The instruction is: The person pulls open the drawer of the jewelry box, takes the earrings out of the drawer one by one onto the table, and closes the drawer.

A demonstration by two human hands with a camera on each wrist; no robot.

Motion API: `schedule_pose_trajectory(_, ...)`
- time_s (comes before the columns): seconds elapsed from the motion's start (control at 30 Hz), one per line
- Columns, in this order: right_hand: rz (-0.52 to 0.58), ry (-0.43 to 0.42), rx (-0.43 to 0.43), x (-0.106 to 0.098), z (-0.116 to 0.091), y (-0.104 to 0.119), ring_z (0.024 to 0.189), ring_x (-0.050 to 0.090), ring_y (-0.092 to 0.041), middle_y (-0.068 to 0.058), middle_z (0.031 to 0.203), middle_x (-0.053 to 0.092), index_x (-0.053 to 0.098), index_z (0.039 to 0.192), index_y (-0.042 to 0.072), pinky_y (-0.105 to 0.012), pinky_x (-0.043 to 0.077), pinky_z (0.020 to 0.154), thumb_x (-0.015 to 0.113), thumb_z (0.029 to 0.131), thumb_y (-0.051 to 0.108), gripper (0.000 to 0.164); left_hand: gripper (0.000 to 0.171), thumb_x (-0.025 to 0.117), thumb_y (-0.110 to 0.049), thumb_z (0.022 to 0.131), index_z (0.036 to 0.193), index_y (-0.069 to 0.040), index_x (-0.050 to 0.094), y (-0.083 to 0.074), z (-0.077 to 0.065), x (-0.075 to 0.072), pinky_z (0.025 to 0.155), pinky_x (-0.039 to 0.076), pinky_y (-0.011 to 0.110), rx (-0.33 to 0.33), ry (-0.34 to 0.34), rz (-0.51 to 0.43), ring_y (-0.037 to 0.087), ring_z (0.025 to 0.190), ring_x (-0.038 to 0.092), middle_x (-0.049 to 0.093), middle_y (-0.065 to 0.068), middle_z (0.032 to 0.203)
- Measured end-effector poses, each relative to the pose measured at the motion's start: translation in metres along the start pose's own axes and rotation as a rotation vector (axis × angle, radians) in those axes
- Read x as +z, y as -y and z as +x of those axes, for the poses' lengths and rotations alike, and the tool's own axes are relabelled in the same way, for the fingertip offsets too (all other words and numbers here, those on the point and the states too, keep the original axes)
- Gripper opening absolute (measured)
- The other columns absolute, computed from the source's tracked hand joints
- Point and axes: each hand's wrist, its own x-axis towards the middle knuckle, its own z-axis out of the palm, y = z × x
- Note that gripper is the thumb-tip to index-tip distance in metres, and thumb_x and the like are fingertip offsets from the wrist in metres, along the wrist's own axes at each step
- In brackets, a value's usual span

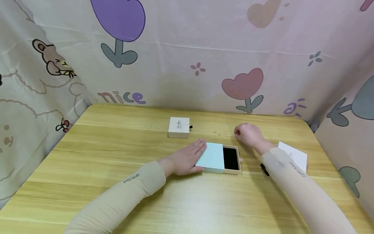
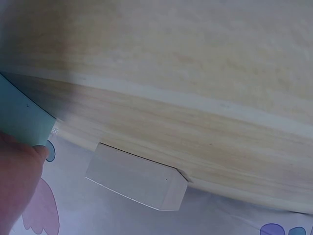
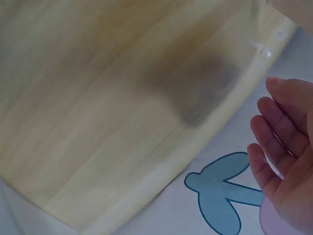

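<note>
My left hand rests on the left end of a light blue drawer box, fingers straight over its top and thumb by the near edge. The box's cream inner tray sticks out on the right, showing a black lining. To the right and farther back, my right hand hovers beside a few tiny sparkling pieces lying on the table. In the right wrist view its fingers are loosely bent, with the small clear pieces between fingertips and thumb, which stand apart.
A small white box with a black pull tab stands behind the blue one. Another white box lies at the right, partly behind my right sleeve. A patterned cloth hangs along the back edge of the wooden table.
</note>
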Motion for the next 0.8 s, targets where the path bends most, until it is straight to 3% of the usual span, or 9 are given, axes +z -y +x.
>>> schedule_pose_trajectory(0.57, -0.038, 0.085, -0.008, 0.013, 0.013, 0.001, 0.071, 0.058, -0.020, -0.004, 0.075, 0.065, 0.065, 0.073, 0.010, -0.039, 0.049, 0.059, 0.061, 0.079, 0.006, 0.009, 0.081, 0.027, -0.056, 0.097, 0.150, -0.001, 0.000, 0.001, 0.001, 0.001, 0.119, 0.007, 0.034, 0.013, -0.006, 0.002, 0.025, 0.146, -0.004, -0.002, 0.016, 0.158)
schedule_pose_trajectory(0.8, -0.011, 0.097, 0.009, 0.014, 0.013, 0.000, 0.073, 0.059, -0.021, -0.005, 0.079, 0.067, 0.068, 0.078, 0.009, -0.040, 0.050, 0.062, 0.061, 0.080, 0.006, 0.008, 0.081, 0.027, -0.055, 0.097, 0.149, -0.001, -0.001, 0.002, 0.001, 0.000, 0.120, 0.007, 0.034, 0.011, -0.003, 0.002, 0.026, 0.147, -0.003, -0.001, 0.016, 0.158)
